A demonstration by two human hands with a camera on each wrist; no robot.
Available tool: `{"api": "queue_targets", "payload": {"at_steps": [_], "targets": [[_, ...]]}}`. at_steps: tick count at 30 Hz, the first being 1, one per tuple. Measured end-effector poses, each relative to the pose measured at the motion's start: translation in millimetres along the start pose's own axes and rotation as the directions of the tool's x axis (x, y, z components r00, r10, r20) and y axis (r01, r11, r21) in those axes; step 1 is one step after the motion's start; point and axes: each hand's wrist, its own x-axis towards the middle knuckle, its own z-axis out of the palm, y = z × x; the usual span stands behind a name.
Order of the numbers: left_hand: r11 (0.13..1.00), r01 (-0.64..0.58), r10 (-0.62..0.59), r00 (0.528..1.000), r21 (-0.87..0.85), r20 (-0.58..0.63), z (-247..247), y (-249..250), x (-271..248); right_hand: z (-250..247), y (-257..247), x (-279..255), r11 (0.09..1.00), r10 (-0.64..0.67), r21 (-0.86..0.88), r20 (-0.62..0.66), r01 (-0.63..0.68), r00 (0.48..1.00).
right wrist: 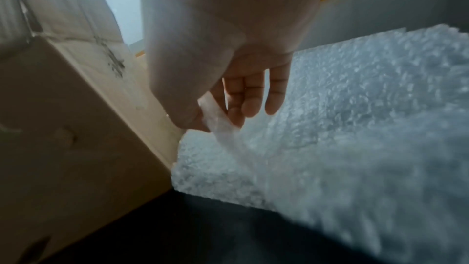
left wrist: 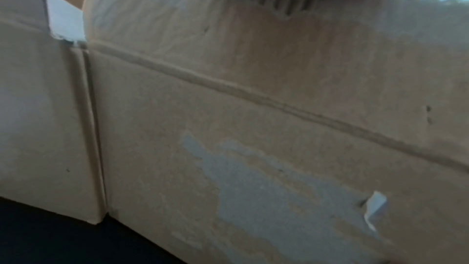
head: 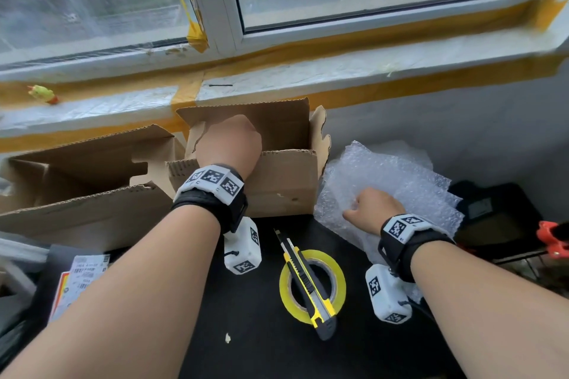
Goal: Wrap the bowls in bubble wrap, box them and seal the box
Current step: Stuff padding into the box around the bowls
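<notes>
Two bare hands over a black table (head: 261, 348). Left hand (head: 228, 144), centre of the head view, reaches over the near flap into the open cardboard box (head: 286, 188); its fingers are hidden inside, so their state cannot be told, and the left wrist view shows only the box's outer wall (left wrist: 253, 107) with the heel of the hand at the top edge. Right hand (head: 371, 209), right of centre, lies on the bubble wrap (head: 400, 175) just beside the box; the right wrist view shows thumb and forefinger pinching an edge of the sheet (right wrist: 218, 119), the other fingers (right wrist: 275, 95) fairly straight and close together. Bowls: none visible. Lower centre: one roll of yellow tape (head: 338, 280) with a yellow-and-black box cutter (head: 308, 283) laid across it. Left: a second, larger open carton (head: 77, 172); printed labels (head: 83, 277) at lower left.
</notes>
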Motion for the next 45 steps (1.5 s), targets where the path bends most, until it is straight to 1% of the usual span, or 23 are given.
{"api": "queue_targets", "payload": {"at_steps": [4, 12, 17, 23, 28, 31, 33, 35, 36, 37, 39, 40, 41, 42, 43, 44, 45], "targets": [[1.000, 0.005, -0.005, 1.000, -0.012, -0.001, -1.8, 0.5, 1.5, -15.7, 1.3, -4.4, 0.997, 0.013, 0.077, -0.083, -0.006, 0.996], [0.999, -0.023, 0.022, 1.000, -0.030, -0.007, -11.3, 3.0, -0.1, -45.3, 1.8, -14.3, 0.996, 0.018, 0.093, -0.207, 0.002, 0.978], [0.996, -0.075, 0.075, 0.997, -0.050, -0.014, -20.7, 16.1, -0.9, -54.4, 1.6, -19.2, 0.988, 0.033, 0.153, -0.260, 0.008, 0.965], [0.990, -0.124, 0.125, 0.992, -0.065, 0.006, -32.5, 32.6, -2.0, -80.7, -4.6, -27.1, 0.988, 0.016, 0.149, -0.336, 0.036, 0.942], [0.980, -0.163, 0.168, 0.985, -0.115, 0.036, -41.1, 42.2, -1.1, -115.1, -15.0, -34.5, 0.975, -0.020, 0.194, -0.395, 0.104, 0.918], [0.949, -0.229, 0.250, 0.965, -0.216, 0.074, -44.3, 52.4, -0.4, -137.1, -21.7, -37.3, 0.949, -0.046, 0.260, -0.448, 0.179, 0.893], [0.912, -0.265, 0.322, 0.935, -0.315, 0.148, -46.2, 62.2, -2.2, -151.4, -28.7, -39.4, 0.901, -0.034, 0.368, -0.469, 0.230, 0.883], [0.880, -0.242, 0.368, 0.892, -0.409, 0.264, -46.7, 74.5, -6.8, -165.3, -39.7, -43.5, 0.827, -0.035, 0.489, -0.448, 0.277, 0.894], [0.863, -0.196, 0.371, 0.871, -0.466, 0.321, -46.5, 80.7, -7.9, -172.0, -45.7, -46.1, 0.775, -0.043, 0.558, -0.421, 0.296, 0.906], [0.837, -0.118, 0.363, 0.850, -0.534, 0.381, -48.0, 87.1, -9.7, -177.9, -51.4, -48.1, 0.714, -0.049, 0.630, -0.390, 0.305, 0.920], [0.761, 0.053, 0.353, 0.802, -0.646, 0.481, -49.5, 96.7, -12.3, -185.6, -58.7, -49.4, 0.567, -0.054, 0.773, -0.312, 0.286, 0.949], [0.740, 0.096, 0.351, 0.789, -0.666, 0.504, -49.7, 100.0, -12.8, -187.3, -60.4, -49.0, 0.501, -0.061, 0.822, -0.277, 0.269, 0.959], [0.741, 0.091, 0.347, 0.796, -0.666, 0.495, -48.4, 102.7, -12.7, -187.6, -60.8, -47.6, 0.451, -0.073, 0.855, -0.250, 0.255, 0.966], [0.749, 0.075, 0.334, 0.816, -0.658, 0.472, -46.5, 105.1, -12.8, -187.1, -61.0, -46.4, 0.418, -0.086, 0.874, -0.234, 0.248, 0.968], [0.749, 0.063, 0.301, 0.855, -0.659, 0.423, -44.9, 106.3, -12.3, -185.9, -61.0, -44.5, 0.388, -0.091, 0.883, -0.249, 0.264, 0.964], [0.748, 0.069, 0.246, 0.895, -0.660, 0.372, -42.6, 105.6, -8.2, -184.2, -60.0, -42.5, 0.352, -0.077, 0.886, -0.293, 0.301, 0.953], [0.764, 0.069, 0.188, 0.927, -0.642, 0.324, -41.1, 103.7, -2.8, -182.6, -56.9, -39.3, 0.317, -0.031, 0.883, -0.354, 0.345, 0.935]]}}
